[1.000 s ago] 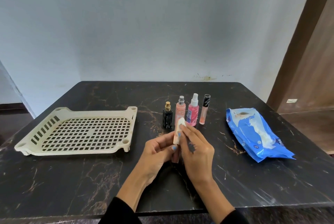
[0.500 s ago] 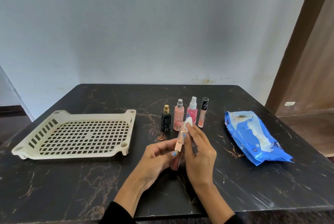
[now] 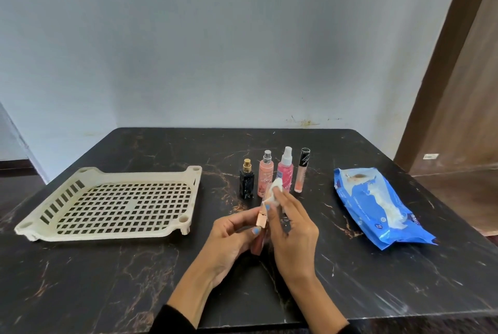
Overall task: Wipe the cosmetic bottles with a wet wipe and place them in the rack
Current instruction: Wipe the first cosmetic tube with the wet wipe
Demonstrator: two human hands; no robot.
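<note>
Rose-gold lip gloss tube (image 3: 72,222) is sitting clamped in my left hand (image 3: 234,236) above the bench (image 3: 107,279); my right hand (image 3: 292,228) is sliding the pinched white wet wipe (image 3: 275,191) further up its cap, so wiping is continuing.

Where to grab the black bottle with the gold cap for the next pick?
Probably the square body of the black bottle, from its left: it stands upright at the row's left end, open table there, while the peach spray bottle crowds its right side.
</note>
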